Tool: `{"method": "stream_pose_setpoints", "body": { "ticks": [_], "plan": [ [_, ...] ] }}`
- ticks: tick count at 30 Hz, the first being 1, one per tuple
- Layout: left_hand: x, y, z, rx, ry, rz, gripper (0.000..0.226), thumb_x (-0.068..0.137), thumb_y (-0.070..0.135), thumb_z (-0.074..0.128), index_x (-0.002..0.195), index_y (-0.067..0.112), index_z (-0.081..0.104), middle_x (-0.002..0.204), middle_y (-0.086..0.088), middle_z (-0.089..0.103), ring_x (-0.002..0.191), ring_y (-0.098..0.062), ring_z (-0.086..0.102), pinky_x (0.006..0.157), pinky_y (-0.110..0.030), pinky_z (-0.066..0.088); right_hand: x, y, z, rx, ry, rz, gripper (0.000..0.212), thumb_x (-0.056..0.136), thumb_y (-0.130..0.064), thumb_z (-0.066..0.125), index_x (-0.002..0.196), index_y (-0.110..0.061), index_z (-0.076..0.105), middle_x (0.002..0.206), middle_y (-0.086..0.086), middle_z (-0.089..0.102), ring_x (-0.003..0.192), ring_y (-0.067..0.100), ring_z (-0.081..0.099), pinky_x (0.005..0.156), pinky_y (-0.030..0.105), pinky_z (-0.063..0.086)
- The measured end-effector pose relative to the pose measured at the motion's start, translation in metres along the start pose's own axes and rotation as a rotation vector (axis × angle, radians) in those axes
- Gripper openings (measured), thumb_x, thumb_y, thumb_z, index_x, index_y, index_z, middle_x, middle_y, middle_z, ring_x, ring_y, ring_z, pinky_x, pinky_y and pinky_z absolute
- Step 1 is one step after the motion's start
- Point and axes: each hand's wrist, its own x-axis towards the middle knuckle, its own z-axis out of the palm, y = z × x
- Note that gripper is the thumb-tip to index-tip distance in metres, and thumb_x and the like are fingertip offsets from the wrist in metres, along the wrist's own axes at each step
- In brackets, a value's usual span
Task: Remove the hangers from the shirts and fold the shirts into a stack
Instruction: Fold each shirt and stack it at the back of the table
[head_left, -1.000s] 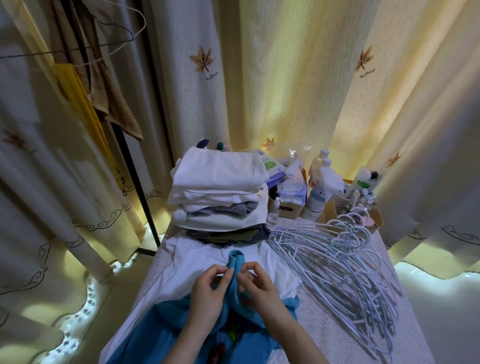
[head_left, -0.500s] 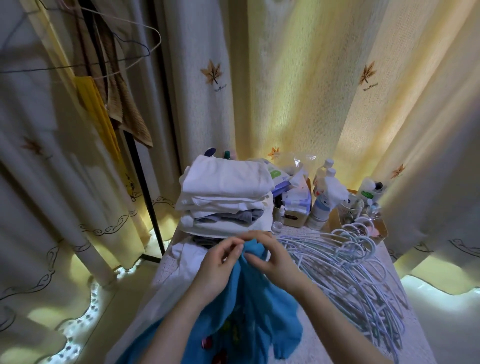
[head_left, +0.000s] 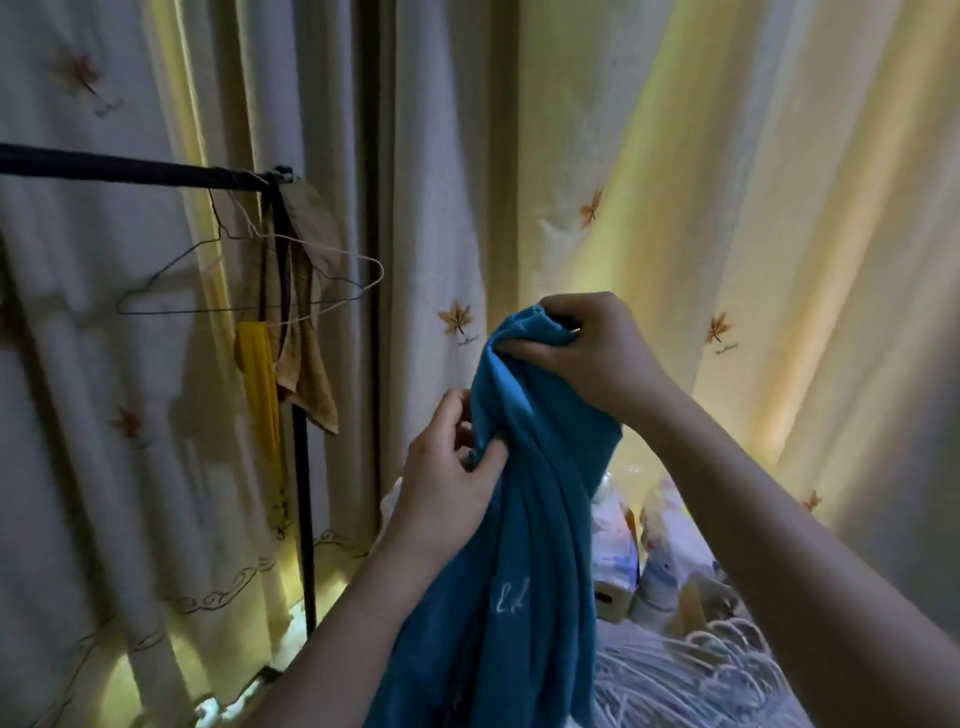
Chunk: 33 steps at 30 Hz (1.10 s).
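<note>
Blue shirt: gripping its bunched top with right hand, pinching folds lower with left hand; probably risking hanging cloth snagging on hanger pile at five o'clock.

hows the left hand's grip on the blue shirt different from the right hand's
Height: the right hand holds the very top of the bunched blue cloth shirt; the left hand holds it lower down, at its left edge.
Grip: the right hand's fingers curl round a thick bunch of cloth; the left hand pinches a thinner fold between thumb and fingers.
Shared: both hold the same shirt, which hangs down below them.
</note>
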Motion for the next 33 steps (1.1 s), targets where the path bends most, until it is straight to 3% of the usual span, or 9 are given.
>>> {"method": "stream_pose_setpoints", "body": {
  "ticks": [3,6,9,15,22,25,28,30,33],
  "plan": [
    [0.032,0.02,-0.012,-0.078,0.086,0.141,0.016,0.095,0.006,0.049,0.096,0.018,0.06,0.09,0.003,0.067,0.084,-0.001,0.064,0.072,-0.014,0.051,0.027,-0.018,-0.024,-0.056,0.057,-0.009,0.012,0.074,-0.033,0.078,0.068,-0.029,0.068,0.064,-0.011,0.066,0.056,-0.002,0.052,0.054,0.018,0.043],
    [0.066,0.037,-0.025,0.044,0.196,0.249,0.024,0.095,0.004,0.049,0.088,0.025,0.058,0.086,0.011,0.063,0.079,0.008,0.059,0.073,-0.01,0.048,0.046,-0.029,-0.049,-0.111,0.064,-0.033,0.013,0.072,-0.032,0.08,0.066,-0.028,0.069,0.068,0.0,0.068,0.06,0.002,0.049,0.058,0.024,0.042],
    [0.091,0.049,-0.023,0.104,0.2,0.322,0.016,0.096,0.009,0.048,0.1,0.025,0.052,0.095,0.005,0.064,0.091,-0.006,0.062,0.084,-0.033,0.052,0.064,-0.04,-0.068,-0.262,0.122,-0.08,0.027,0.07,-0.035,0.081,0.073,-0.01,0.071,0.07,0.018,0.064,0.061,0.008,0.042,0.055,0.027,0.035],
    [0.084,0.032,-0.011,0.158,-0.08,0.428,0.059,0.087,0.001,0.057,0.118,0.043,0.031,0.113,0.027,0.052,0.093,-0.008,0.063,0.095,-0.052,0.048,0.083,-0.061,-0.103,-0.519,0.21,-0.192,0.045,0.069,-0.034,0.081,0.049,-0.013,0.047,0.047,0.003,0.032,0.05,0.018,0.025,0.049,0.025,0.026],
    [0.09,0.006,-0.017,0.276,0.117,0.293,0.041,0.083,-0.017,0.047,0.087,0.013,0.074,0.09,0.003,0.058,0.099,-0.025,0.058,0.092,-0.031,0.044,0.079,-0.048,-0.126,-0.676,0.06,-0.199,0.057,0.069,-0.04,0.081,0.054,0.0,0.043,0.051,0.006,0.025,0.055,0.019,0.021,0.052,0.03,0.021],
    [0.092,0.022,0.003,0.106,0.021,0.146,0.035,0.09,-0.008,0.046,0.089,0.012,0.075,0.091,0.004,0.066,0.102,-0.015,0.062,0.1,-0.023,0.042,0.073,-0.042,-0.116,-0.711,-0.05,-0.181,0.055,0.069,-0.039,0.081,0.052,-0.007,0.04,0.049,0.002,0.025,0.051,0.016,0.022,0.047,0.024,0.021],
    [0.088,0.041,0.017,-0.142,-0.062,0.018,0.029,0.096,0.03,0.051,0.076,0.027,0.073,0.076,0.03,0.065,0.078,0.023,0.056,0.066,0.005,0.035,0.068,-0.035,-0.112,-0.716,-0.069,-0.189,0.052,0.069,-0.04,0.081,0.054,-0.006,0.045,0.047,0.0,0.029,0.051,0.015,0.025,0.047,0.021,0.024],
    [0.088,0.038,0.024,-0.122,-0.113,0.026,0.026,0.083,0.056,0.056,0.075,0.035,0.069,0.077,0.026,0.065,0.08,0.011,0.058,0.068,-0.002,0.039,0.063,-0.032,-0.113,-0.663,-0.054,-0.226,0.053,0.069,-0.039,0.081,0.052,-0.008,0.042,0.047,-0.003,0.026,0.049,0.013,0.024,0.046,0.019,0.026],
    [0.085,0.028,0.03,-0.082,-0.171,0.016,0.03,0.078,0.049,0.071,0.095,0.025,0.067,0.103,0.006,0.064,0.097,-0.007,0.062,0.084,-0.022,0.049,0.056,-0.031,-0.119,-0.602,-0.043,-0.295,0.056,0.068,-0.034,0.083,0.048,-0.017,0.034,0.047,-0.007,0.021,0.049,0.01,0.026,0.046,0.016,0.024]
  ]
}}
